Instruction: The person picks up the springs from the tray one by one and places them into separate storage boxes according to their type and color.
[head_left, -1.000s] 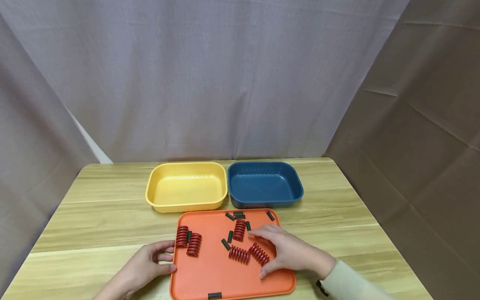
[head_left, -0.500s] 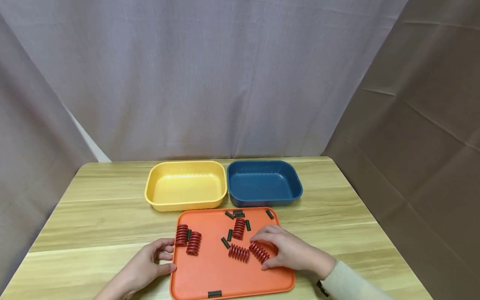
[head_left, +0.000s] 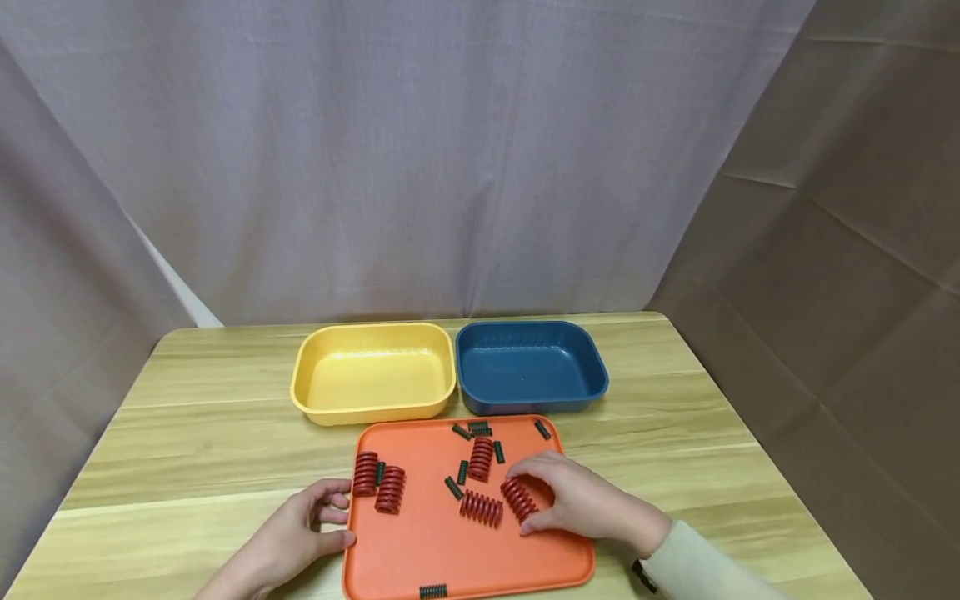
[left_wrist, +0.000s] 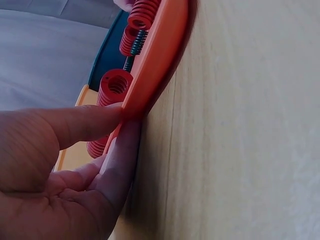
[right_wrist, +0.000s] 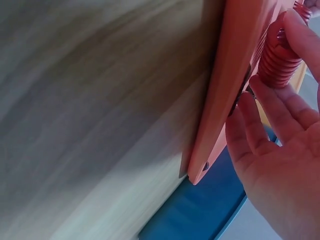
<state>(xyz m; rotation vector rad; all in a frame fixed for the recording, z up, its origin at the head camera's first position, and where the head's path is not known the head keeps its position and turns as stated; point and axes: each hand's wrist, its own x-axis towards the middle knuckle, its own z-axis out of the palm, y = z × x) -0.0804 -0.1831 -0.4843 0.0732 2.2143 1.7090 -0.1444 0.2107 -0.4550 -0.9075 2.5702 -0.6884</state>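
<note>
My right hand (head_left: 581, 500) pinches a red coil spring (head_left: 518, 498) lengthwise between thumb and fingers, low over the right part of the orange tray (head_left: 420, 550). In the right wrist view that spring (right_wrist: 280, 62) sits between the thumb and the fingertips. On the tray's left rim, my left hand (head_left: 288, 537) grips the edge, thumb on one side and a finger on the other in the left wrist view. Another red spring (head_left: 481, 508) lies just left of the held one, and one more red spring (head_left: 481, 458) lies behind it. Two red springs (head_left: 390, 489) lie at the tray's left.
Several small dark green springs (head_left: 453, 487) are scattered on the tray, one green spring (head_left: 433, 592) by its front rim. Behind the tray stand a yellow bin (head_left: 375, 412) and a blue bin (head_left: 532, 407), side by side on the wooden table (head_left: 187, 467). Curtains hang around the table.
My right thumb and fingers have come in from wide apart around the red spring to pinch its two ends. The left hand keeps its grip on the tray rim.
</note>
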